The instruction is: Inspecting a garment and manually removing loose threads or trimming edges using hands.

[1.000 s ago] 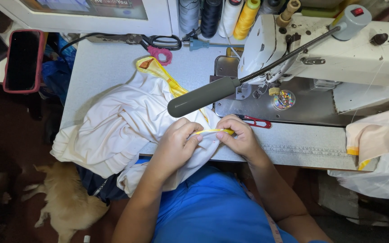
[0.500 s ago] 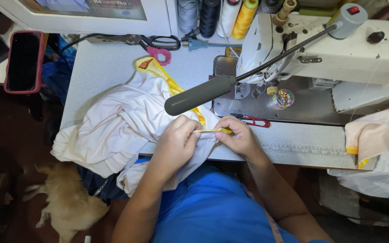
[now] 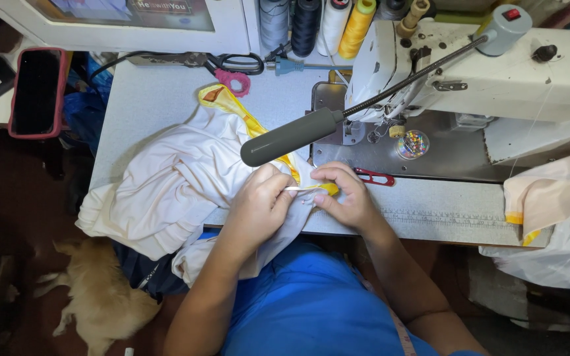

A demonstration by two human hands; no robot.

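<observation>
In the middle of the frame, the left hand (image 3: 258, 204) and the right hand (image 3: 344, 198) are close together, and both pinch the yellow edge (image 3: 311, 189) of the white cloth (image 3: 173, 184). The fingers are closed on this edge. The cloth lies on the table (image 3: 146, 99), left of the sewing machine (image 3: 470, 72). Scissors (image 3: 232, 64) lie at the upper middle.

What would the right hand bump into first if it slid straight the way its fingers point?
Probably the left hand: the right hand points left along the yellow trim that both pinch.
</observation>
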